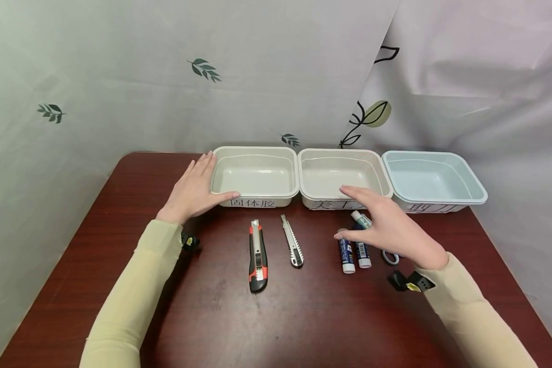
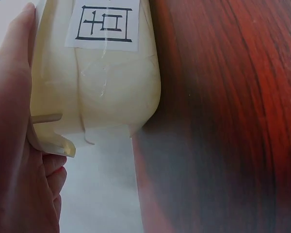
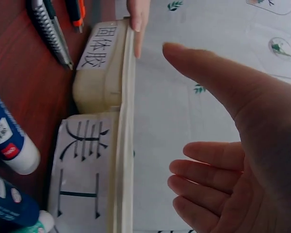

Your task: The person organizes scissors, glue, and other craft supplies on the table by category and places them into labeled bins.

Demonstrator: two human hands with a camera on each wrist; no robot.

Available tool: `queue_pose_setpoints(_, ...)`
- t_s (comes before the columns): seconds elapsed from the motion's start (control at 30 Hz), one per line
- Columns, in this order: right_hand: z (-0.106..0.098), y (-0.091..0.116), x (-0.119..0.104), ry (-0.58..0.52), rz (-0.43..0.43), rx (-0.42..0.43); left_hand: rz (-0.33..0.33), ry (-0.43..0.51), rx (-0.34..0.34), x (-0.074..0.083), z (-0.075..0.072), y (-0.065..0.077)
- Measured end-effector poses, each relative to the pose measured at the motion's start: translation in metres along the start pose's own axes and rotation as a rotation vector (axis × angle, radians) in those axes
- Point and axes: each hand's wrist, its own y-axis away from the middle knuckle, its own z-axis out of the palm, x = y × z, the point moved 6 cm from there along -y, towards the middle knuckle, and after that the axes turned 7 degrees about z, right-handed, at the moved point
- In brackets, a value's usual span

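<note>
My left hand (image 1: 190,189) rests on the left end of a cream plastic bin (image 1: 255,176), its thumb along the front rim and its straight fingers along the side. In the left wrist view the same hand lies at the rim of the labelled bin (image 2: 111,82). My right hand (image 1: 391,225) hovers with thumb and fingers spread and nothing between them. Beneath it lie several glue sticks, a blue one (image 1: 346,258), another blue one (image 1: 363,255) and a green-labelled one (image 1: 360,220), partly hidden by the hand. A pale loop (image 1: 390,259) shows beside them, the rest covered.
A second cream bin (image 1: 340,174) and a light blue bin (image 1: 434,181) continue the row, each with a paper label in front. A red-and-black utility knife (image 1: 258,260) and a slim silver one (image 1: 293,244) lie on the dark wooden table (image 1: 303,317). A patterned curtain (image 1: 257,76) hangs behind.
</note>
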Motion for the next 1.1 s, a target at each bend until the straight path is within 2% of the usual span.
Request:
queue_pose_setpoints(0.37,0.034,0.012,0.015,-0.005,0.028,-0.138,0.004,0.007,0.006,0.0,0.001,0.0)
queue_pose_setpoints(0.67,0.052,0.022,0.026,0.015,0.104,-0.244,0.002,0.001,0.008,-0.001,0.002,0.0)
queue_pose_setpoints(1.1,0.065,0.028,0.028,0.017,0.087,-0.269,0.0,0.022,0.002,-0.001,0.003,-0.001)
